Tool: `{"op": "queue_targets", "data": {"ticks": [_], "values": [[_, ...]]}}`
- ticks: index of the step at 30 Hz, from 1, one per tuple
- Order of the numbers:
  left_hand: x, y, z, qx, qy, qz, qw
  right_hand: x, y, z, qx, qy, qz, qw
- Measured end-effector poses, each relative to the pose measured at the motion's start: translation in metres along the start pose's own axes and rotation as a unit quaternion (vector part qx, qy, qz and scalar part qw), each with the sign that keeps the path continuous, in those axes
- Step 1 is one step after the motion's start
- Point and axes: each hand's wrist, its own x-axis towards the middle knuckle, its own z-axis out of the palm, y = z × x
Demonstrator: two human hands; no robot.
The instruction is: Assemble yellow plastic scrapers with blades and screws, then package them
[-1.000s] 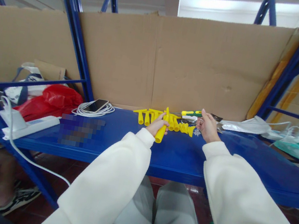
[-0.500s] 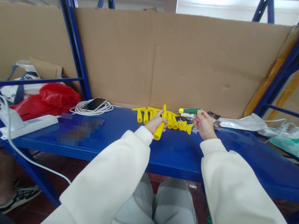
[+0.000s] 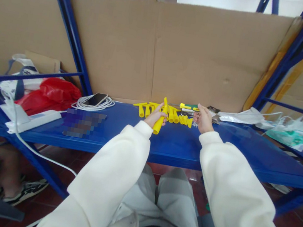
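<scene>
My left hand (image 3: 155, 118) is closed around a yellow plastic T-shaped piece (image 3: 157, 126), its wide round end pointing down toward me. In my right hand (image 3: 203, 119) is a screwdriver (image 3: 189, 107) with a green and yellow handle, pinched at its right end. The screwdriver lies level, pointing left toward the yellow piece; whether its tip touches it I cannot tell. Behind and beside my left hand, several similar yellow pieces (image 3: 141, 111) stand in a row on the blue shelf (image 3: 124, 132). Small yellow parts (image 3: 185, 121) lie just left of my right hand.
A phone (image 3: 96, 100) rests on a coiled white cable (image 3: 109, 103). Further left are a red plastic bag (image 3: 58, 93) and a white power strip (image 3: 35, 120). Cardboard (image 3: 197, 55) walls the back. White packaging (image 3: 241, 117) lies right. A person's leg (image 3: 8, 166) shows lower left.
The view has tilted and shifted slightly. My right hand has turned the screwdriver a little, showing more yellow on its handle. My left hand keeps its hold on the yellow piece.
</scene>
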Motion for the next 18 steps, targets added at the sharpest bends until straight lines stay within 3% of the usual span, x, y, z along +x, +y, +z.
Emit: {"op": "queue_targets", "data": {"ticks": [8, 12, 18], "values": [[0.005, 0.000, 0.014, -0.038, 0.014, 0.032, 0.999, 0.000, -0.004, 0.000, 0.025, -0.022, -0.024, 0.999], [0.004, -0.001, 0.012, -0.029, 0.031, 0.021, 0.999, -0.001, -0.002, 0.000, 0.016, -0.036, -0.014, 0.999], [-0.003, -0.004, 0.009, 0.009, 0.044, -0.002, 0.999, 0.002, 0.002, -0.002, 0.013, -0.001, -0.025, 1.000]]}}
